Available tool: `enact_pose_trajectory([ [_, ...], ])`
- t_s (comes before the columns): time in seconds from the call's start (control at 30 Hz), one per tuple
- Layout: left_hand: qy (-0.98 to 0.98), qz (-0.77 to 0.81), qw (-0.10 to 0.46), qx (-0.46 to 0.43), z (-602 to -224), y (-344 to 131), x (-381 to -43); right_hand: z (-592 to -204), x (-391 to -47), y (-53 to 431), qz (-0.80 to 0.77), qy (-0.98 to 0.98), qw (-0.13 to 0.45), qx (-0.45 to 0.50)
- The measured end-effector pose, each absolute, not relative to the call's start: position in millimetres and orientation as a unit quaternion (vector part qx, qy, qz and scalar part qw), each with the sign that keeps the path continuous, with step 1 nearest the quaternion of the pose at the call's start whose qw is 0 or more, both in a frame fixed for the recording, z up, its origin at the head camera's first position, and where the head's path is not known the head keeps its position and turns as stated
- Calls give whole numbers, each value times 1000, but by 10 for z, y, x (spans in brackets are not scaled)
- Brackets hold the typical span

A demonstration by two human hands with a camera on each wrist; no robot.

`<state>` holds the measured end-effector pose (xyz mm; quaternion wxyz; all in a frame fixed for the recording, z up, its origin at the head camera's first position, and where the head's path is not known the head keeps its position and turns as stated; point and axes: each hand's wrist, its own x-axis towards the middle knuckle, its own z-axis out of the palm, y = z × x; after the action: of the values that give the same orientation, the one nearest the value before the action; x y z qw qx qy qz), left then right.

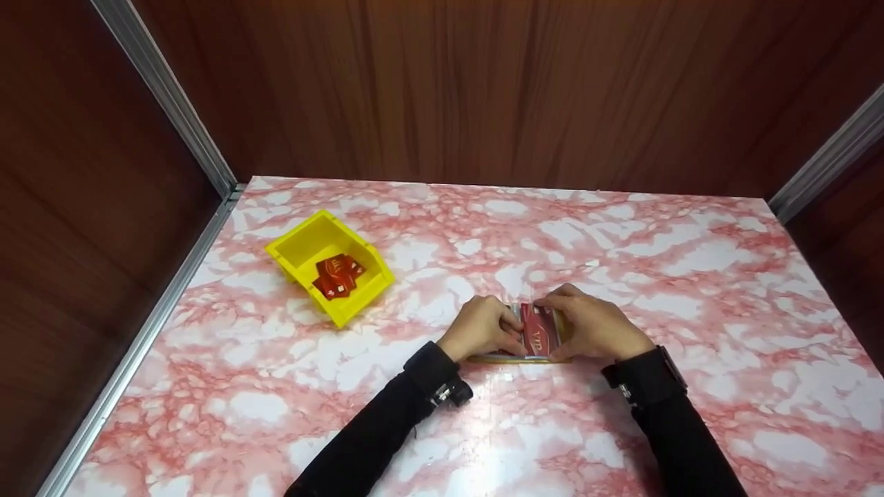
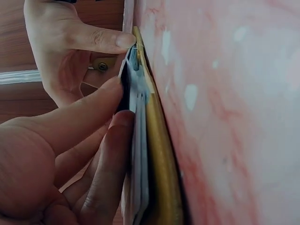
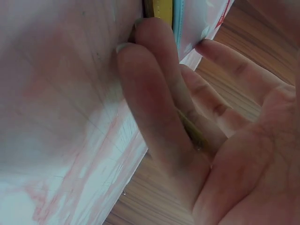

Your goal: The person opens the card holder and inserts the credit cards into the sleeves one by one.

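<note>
Yellow bin (image 1: 297, 247), glossy red cards (image 1: 338, 275) inside. My left hand (image 1: 481, 328), fingers bent nearly closed, seems to pinch the red VIP card (image 1: 537, 333); contact partly hidden. Card's on the flat, yellow-edged wallet (image 2: 161, 157), marbled table (image 1: 525, 428) below. My right hand (image 1: 597, 328), spread wide, grips wallet's right end.

This looks to me like a boxed-in work booth: dark wood-grain panels (image 1: 469, 90) rise behind the marbled pink worktop (image 1: 539, 442) and at its left and right, with silvery metal strips (image 1: 176, 103) running up from its far corners.
</note>
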<state>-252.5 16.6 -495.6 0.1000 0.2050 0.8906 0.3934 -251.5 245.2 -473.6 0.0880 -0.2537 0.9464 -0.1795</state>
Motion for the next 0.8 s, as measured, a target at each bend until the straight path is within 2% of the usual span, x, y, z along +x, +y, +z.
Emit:
enact_pose_trajectory([
  [0.17, 889, 399, 111, 197, -4961, 169, -2534, -4751, -2522, 2456, -194, 942, 82, -262],
  [0.4, 906, 367, 72, 196, -4985, 201, -2528, -4749, -2514, 2438, -184, 942, 105, -261],
  [0.63, 906, 372, 42, 198, -5011, 209, -2532, -4725, -2497, 2434, -174, 944, 96, -263],
  [0.8, 893, 393, 66, 208, -4993, 178, -2550, -4740, -2503, 2437, -183, 943, 85, -265],
])
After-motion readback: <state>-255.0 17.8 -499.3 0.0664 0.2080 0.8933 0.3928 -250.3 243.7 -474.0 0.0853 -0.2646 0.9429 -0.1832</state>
